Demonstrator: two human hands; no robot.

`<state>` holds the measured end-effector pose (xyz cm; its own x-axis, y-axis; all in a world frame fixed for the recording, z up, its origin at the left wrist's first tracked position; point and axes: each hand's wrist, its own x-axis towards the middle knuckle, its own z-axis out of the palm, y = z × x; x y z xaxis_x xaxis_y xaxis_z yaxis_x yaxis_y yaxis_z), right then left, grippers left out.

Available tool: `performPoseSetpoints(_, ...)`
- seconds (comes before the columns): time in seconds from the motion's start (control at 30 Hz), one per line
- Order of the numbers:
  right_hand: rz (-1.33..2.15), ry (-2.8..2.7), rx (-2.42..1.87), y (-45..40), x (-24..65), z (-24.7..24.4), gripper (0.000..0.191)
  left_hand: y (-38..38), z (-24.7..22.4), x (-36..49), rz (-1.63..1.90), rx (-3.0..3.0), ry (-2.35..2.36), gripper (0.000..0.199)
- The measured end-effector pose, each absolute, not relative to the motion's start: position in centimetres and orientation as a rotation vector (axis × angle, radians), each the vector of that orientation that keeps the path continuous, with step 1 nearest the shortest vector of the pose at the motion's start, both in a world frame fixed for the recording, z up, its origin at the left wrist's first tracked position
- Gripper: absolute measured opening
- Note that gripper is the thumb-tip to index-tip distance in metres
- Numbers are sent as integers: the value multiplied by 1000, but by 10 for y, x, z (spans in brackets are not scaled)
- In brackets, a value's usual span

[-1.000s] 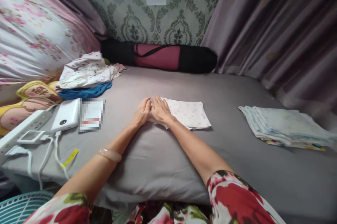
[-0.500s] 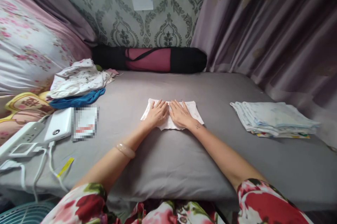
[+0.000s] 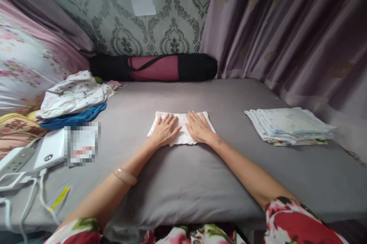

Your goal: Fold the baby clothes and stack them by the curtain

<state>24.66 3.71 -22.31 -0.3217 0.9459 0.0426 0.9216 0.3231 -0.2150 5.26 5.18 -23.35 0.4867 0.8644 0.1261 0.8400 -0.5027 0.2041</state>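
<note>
A small piece of white, faintly patterned cloth (image 3: 183, 131) lies flat on the grey bed sheet (image 3: 177, 179) in front of me; its exact kind I cannot tell. On its left half rests my left hand (image 3: 164, 129), palm down with the fingers spread. My right hand (image 3: 199, 127) lies flat on the right half, fingers stretched out and thumb toward the middle. Between the two hands a strip of the cloth shows. Neither hand grips anything.
Folded cloths (image 3: 289, 125) are stacked at the right. Crumpled white clothes (image 3: 74, 95) and a blue garment (image 3: 74, 117) lie at the left, near a power bank (image 3: 53, 148), a power strip (image 3: 17, 161) and cables. A long black and maroon bag (image 3: 155, 68) lies along the wall.
My hands have moved apart across the cloth, left hand to the left and right hand to the right, uncovering its middle. The camera view has shifted slightly.
</note>
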Motion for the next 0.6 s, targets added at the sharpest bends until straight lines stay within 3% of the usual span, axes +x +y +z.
performPoseSetpoints(0.6,267,-2357,-1858,33,277,-231,63,56,-236,32,85,2585,1660,63)
